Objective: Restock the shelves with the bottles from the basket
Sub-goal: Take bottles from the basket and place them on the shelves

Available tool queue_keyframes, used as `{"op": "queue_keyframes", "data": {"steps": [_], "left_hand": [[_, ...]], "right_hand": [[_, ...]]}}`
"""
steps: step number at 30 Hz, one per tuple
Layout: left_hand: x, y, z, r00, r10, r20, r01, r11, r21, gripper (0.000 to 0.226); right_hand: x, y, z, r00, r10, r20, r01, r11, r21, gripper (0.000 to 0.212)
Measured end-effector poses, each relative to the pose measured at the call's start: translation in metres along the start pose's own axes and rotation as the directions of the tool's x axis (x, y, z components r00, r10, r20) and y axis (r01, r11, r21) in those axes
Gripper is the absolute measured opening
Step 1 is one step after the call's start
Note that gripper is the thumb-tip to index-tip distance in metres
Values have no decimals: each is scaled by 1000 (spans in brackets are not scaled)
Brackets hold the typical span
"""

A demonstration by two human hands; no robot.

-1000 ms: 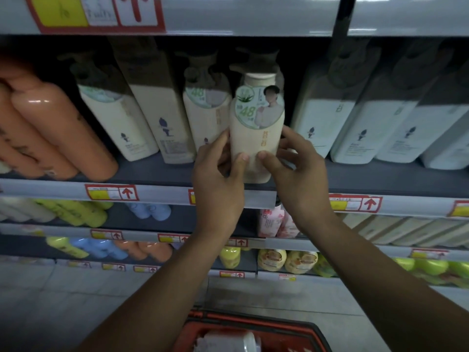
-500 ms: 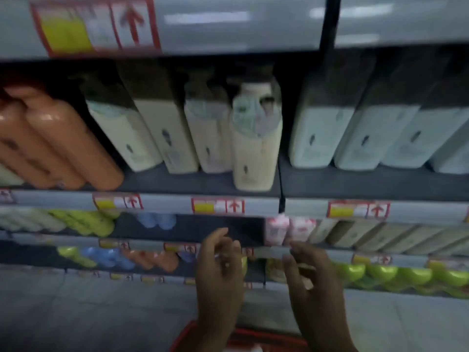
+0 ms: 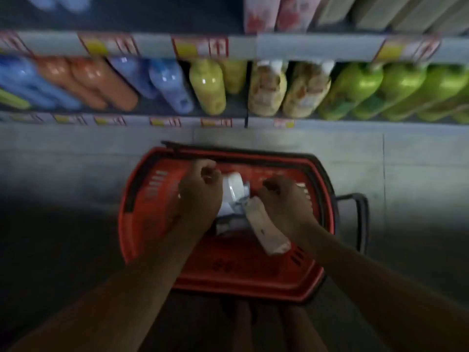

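Note:
A red basket (image 3: 142, 212) stands on the floor below the shelves, and both my hands are down inside it. My left hand (image 3: 200, 191) curls its fingers against a white bottle (image 3: 233, 191) lying in the basket's middle. My right hand (image 3: 284, 201) curls over the upper end of a cream bottle (image 3: 267, 231), which lies tilted toward the basket's near right side. The picture is blurred by motion, so the exact finger contact is unclear. More of the basket's contents are hidden under my hands.
The lowest shelf (image 3: 177, 121) holds blue, orange, yellow and green bottles (image 3: 355, 90) lying on their sides. Pink packs (image 3: 261, 13) stand on the shelf above. The basket's dark handle (image 3: 363, 219) sticks out to the right over the grey tiled floor (image 3: 63, 174).
The cream bottle I was holding stays on the upper shelf. Both hands dropped down from it into the basket, and my view swung from the upper shelves to the floor.

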State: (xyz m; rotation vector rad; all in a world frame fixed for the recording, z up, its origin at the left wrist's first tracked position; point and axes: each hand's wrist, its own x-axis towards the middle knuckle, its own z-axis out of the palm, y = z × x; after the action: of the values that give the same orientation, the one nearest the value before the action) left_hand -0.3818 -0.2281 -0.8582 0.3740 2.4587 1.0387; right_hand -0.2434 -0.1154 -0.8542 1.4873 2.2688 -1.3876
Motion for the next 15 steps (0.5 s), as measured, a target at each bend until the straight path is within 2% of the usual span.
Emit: {"op": "queue_keyframes", "data": {"steps": [3,6,8,10,12,15], "left_hand": [[-30,-50,15,967,-177,183,148,976,162,26],[-58,-100,22,874,-358,330,252,913,321,23],[-76,-128,25,792,-478,380,309,850,426,24],[-88,-142,29,778,-487,396,250,819,516,24],[-90,-142,39,802,-433,412,209,849,486,22],[-85,-135,59,754,-458,470,317,881,351,21]], "right_hand": [[-19,61,35,971,149,185,-121,981,-152,28],[-40,107,57,904,273,329,-145,920,-364,48],[-49,121,70,907,270,324,-92,876,-473,55],[-46,121,81,941,248,229,-93,842,-531,60],[-34,117,93,954,267,135,-158,832,-531,70],[-4,128,108,906,393,157,-283,839,-464,91]]}}
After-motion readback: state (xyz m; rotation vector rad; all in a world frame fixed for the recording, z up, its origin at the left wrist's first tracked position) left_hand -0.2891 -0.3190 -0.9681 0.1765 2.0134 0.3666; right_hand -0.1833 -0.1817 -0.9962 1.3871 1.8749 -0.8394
